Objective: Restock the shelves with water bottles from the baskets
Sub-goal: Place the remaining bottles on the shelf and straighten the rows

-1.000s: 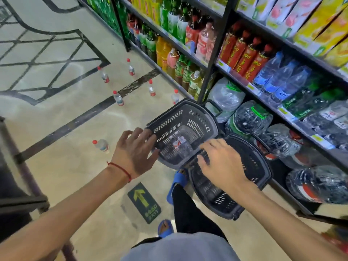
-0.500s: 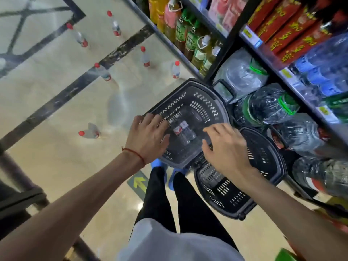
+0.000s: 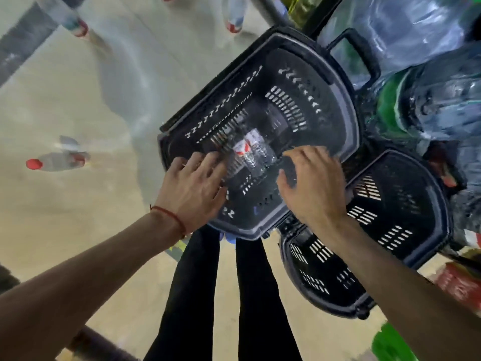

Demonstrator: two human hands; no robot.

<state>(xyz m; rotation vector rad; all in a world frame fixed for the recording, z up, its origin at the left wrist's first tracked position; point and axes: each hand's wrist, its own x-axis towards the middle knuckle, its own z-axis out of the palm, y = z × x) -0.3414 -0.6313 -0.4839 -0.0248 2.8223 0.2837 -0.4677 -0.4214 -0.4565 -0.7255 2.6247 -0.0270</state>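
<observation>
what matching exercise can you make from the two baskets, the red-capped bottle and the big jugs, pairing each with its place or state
Things:
1 left basket
2 right basket
3 red-capped bottle
4 big jugs

Place or state:
a lying on the floor
b piled far right, past both baskets
c holds a water bottle
d no bottle seen inside

Pairs: 1-c, 2-d, 3-a, 4-b
</observation>
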